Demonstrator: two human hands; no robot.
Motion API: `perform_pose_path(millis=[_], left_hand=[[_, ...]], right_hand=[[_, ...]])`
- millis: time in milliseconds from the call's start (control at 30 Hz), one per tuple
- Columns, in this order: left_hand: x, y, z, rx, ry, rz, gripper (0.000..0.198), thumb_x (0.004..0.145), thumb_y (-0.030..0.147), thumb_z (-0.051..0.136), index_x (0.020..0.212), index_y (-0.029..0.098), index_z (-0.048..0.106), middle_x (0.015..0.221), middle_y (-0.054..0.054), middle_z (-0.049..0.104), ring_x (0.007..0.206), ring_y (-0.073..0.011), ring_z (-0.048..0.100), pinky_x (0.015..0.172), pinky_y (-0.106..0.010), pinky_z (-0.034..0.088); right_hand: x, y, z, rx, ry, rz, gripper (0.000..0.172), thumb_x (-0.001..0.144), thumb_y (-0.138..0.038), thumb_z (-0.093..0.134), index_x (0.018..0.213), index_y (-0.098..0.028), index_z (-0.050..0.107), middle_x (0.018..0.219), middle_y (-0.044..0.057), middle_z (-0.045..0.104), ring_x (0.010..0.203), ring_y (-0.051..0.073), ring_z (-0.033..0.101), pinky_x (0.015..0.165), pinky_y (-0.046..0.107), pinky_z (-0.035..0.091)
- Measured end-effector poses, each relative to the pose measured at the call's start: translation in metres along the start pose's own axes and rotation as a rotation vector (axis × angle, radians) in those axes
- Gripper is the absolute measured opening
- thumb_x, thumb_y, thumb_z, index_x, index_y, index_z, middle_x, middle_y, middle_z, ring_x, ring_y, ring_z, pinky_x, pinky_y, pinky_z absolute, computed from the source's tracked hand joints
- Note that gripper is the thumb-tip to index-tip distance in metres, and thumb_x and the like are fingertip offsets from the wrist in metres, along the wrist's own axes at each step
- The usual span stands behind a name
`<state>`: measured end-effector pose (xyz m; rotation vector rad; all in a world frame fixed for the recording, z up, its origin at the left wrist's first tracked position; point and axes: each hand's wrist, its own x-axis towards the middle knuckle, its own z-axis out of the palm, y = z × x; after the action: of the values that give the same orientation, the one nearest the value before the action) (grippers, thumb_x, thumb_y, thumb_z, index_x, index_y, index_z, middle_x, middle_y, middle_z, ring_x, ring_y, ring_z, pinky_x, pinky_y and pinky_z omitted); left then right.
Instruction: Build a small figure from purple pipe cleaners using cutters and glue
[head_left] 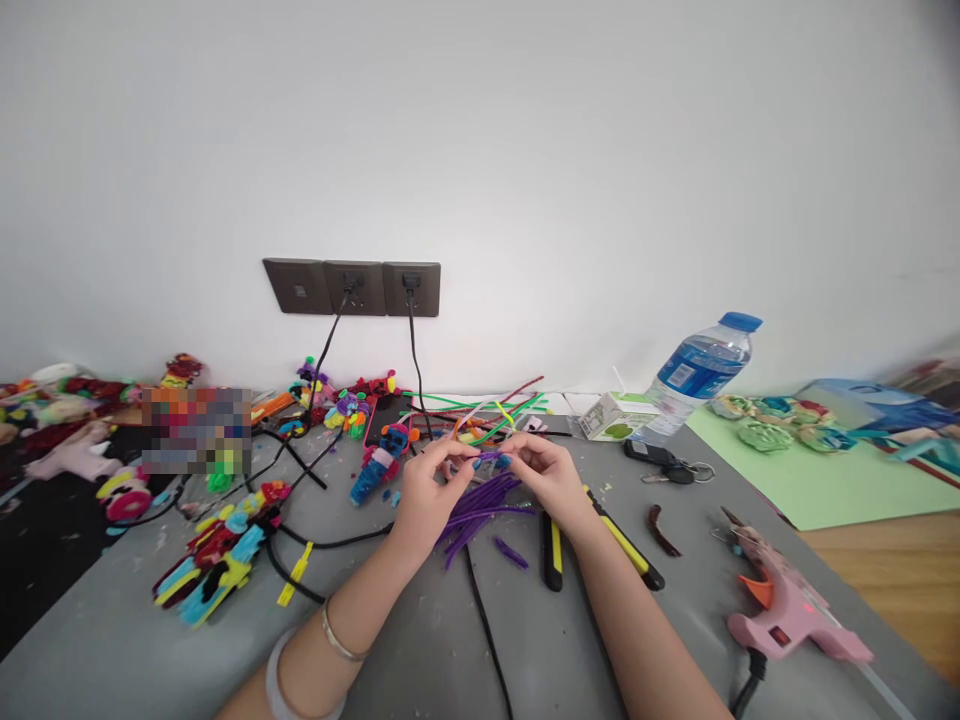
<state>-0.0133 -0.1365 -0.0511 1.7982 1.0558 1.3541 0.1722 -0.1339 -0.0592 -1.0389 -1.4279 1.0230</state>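
Both hands meet over the middle of the grey table [420, 650], fingertips nearly touching. My left hand [435, 485] pinches one end of a short purple pipe cleaner [488, 456]. The other end is between the closed fingers of my right hand [544, 475]. Just below the hands lies a bundle of purple pipe cleaners [476, 512], partly covered by them. A short purple piece [511, 553] rests apart from it. Yellow-and-black pliers [553, 555] lie by my right wrist, one handle passing behind the forearm. Green, red and white stems [517, 405] spread behind the hands.
A pink glue gun [787, 610] lies at the right, near keys [679, 472]. A water bottle [694, 375] and small carton [619, 415] stand at the back. Colourful figures [217, 560] and black cables [484, 620] occupy the left and front.
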Motion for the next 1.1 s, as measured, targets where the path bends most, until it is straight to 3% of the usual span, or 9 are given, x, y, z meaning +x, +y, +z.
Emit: perform_pose_path(millis=[1100], left_hand=[[-0.0012,-0.0029,0.0018,-0.01,-0.034,0.051,0.014,0.08,0.014,0.061,0.087,0.018,0.072,0.081,-0.004,0.07,0.067,-0.0129,0.056,0.06,-0.023,0.044]], right_hand=[[0.0003,-0.0013,0.0011,0.032,-0.058,0.033,0.026,0.079,-0.042,0.069,0.081,-0.019,0.059,0.063,-0.003,0.048,0.054,0.011,0.041,0.051,0.024,0.032]])
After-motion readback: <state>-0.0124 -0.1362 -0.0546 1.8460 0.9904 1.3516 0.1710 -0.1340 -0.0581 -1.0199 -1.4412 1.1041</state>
